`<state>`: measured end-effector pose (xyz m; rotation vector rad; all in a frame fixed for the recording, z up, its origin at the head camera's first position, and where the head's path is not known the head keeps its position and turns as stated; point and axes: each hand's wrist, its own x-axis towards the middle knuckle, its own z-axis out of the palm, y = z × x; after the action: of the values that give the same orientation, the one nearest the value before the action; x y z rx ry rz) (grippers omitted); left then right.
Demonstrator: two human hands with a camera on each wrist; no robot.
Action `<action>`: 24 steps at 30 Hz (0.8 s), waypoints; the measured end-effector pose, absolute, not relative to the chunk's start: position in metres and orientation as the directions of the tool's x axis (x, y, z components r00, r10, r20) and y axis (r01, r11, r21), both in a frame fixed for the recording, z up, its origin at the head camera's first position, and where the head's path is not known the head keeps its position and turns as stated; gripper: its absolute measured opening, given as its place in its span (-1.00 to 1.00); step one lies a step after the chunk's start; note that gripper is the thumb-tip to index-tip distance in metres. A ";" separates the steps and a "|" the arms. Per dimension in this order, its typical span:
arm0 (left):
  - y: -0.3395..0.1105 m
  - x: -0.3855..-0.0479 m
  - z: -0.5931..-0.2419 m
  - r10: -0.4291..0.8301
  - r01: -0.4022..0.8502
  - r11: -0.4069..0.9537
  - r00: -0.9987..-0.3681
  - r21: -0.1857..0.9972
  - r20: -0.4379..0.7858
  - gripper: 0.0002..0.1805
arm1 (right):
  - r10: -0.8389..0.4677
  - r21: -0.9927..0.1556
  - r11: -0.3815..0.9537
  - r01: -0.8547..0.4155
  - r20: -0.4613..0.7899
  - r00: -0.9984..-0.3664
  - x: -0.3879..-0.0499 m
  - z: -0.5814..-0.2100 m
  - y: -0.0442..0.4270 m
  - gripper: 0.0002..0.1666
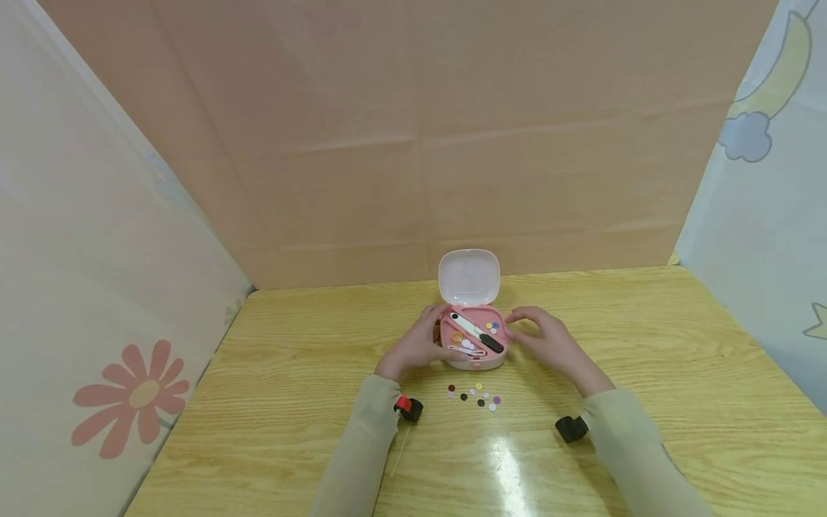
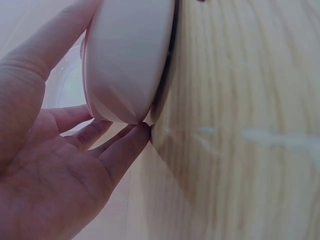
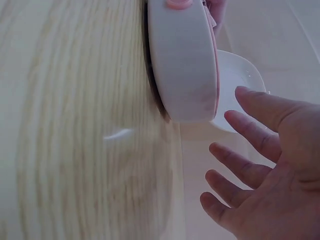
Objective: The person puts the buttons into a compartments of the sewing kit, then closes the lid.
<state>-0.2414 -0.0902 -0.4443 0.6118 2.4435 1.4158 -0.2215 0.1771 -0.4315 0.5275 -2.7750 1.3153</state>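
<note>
A small white box (image 1: 474,365) with a pink inner tray (image 1: 470,317) stands on the table, its clear lid (image 1: 469,277) raised at the back. With thumb at the front and fingers round the side, my left hand (image 1: 416,342) grips the box's left end; the left wrist view shows fingertips against its wall. My right hand (image 1: 545,343) is beside the right end, fingers spread and apart from the box in the right wrist view. In the tray lie a white-and-black slim tool (image 1: 477,332), several buttons (image 1: 492,327) and a white looped piece (image 1: 466,351).
Several loose buttons (image 1: 481,403) in dark, white, yellow and purple lie on the wooden table (image 1: 291,402) in front of the box. A tan backdrop (image 1: 349,179) rises behind the table, with printed panels (image 1: 97,237) at both sides.
</note>
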 end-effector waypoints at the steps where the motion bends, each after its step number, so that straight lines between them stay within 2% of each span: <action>1: -0.090 -0.241 -0.444 0.474 0.229 0.441 -0.881 0.868 -0.008 0.02 | -0.297 -0.747 0.584 -0.318 0.169 -0.940 -0.220 -0.431 0.178 -0.69; 24: -0.091 -0.243 -0.448 0.481 0.237 0.426 -0.877 0.873 0.003 0.04 | -0.385 -0.653 0.635 -0.413 0.196 -0.902 -0.189 -0.420 0.181 -0.44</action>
<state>-0.2430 -0.0909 -0.4481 0.6262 2.4351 1.4302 -0.1892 0.1810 -0.4202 0.6847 -2.8059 1.1354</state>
